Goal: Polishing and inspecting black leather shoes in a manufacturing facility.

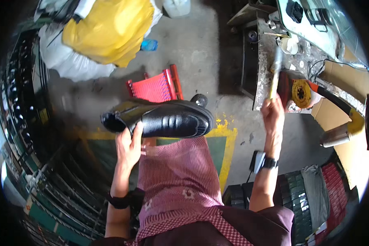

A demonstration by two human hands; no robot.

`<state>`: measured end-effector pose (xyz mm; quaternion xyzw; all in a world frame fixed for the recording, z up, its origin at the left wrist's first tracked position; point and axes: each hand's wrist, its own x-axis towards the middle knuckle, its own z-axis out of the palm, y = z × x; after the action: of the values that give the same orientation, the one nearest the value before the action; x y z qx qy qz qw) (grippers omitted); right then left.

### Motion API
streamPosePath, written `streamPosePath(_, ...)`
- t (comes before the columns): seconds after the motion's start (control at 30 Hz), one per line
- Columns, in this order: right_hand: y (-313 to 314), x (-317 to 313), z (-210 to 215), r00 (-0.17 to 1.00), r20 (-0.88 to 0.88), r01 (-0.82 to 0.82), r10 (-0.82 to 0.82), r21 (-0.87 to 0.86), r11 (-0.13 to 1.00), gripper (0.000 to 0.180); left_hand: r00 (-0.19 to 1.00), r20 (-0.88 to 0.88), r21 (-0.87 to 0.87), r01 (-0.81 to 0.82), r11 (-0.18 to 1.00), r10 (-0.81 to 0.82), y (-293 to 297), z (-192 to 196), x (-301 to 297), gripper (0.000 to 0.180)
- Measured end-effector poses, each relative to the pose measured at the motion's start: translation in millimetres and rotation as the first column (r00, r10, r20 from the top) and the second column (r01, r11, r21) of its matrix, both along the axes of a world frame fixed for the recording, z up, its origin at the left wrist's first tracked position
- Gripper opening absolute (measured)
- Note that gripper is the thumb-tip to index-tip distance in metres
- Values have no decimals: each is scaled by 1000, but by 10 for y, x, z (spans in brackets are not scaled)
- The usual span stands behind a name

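A glossy black leather shoe (172, 121) lies sideways in front of me, toe to the right and its opening to the left. My left hand (129, 145) grips it near the opening, thumb up along its side. Out to the right, my right hand (273, 112) is closed around a slim stick-like tool (274, 80) with a pale yellow handle. The tool's far end is blurred, so its kind is unclear. That end points toward a white cup (289, 46) on the cluttered workbench (266, 53).
A red woven stool (153, 87) stands behind the shoe. Yellow sacking (110, 30) and a blue container (149, 44) are at the far left. Right of my right hand are a round yellow machine part (301, 93) and cardboard (344, 74). Metal racks (65, 184) line my left side.
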<state>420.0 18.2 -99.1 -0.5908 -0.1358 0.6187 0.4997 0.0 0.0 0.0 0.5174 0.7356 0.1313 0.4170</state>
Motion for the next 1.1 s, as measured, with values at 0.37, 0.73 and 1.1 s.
streamPosePath(0.37,-1217,-1801,2229,851,26,-511,525,-197,837,24,975,224,-174,44,984,-4,-553,1416,-1098,23)
streamPosePath(0.73,-1565,-2590,2815,573,333,-717,749,-240,655,23,931,138,77,330,941,-338,-836,1799,-1795,19)
streamPosePath(1.1,-1492,-2801,2969,510,425,-694,748,-310,650,21,892,348,-174,363,916,-287,-643,1901,-1987,22)
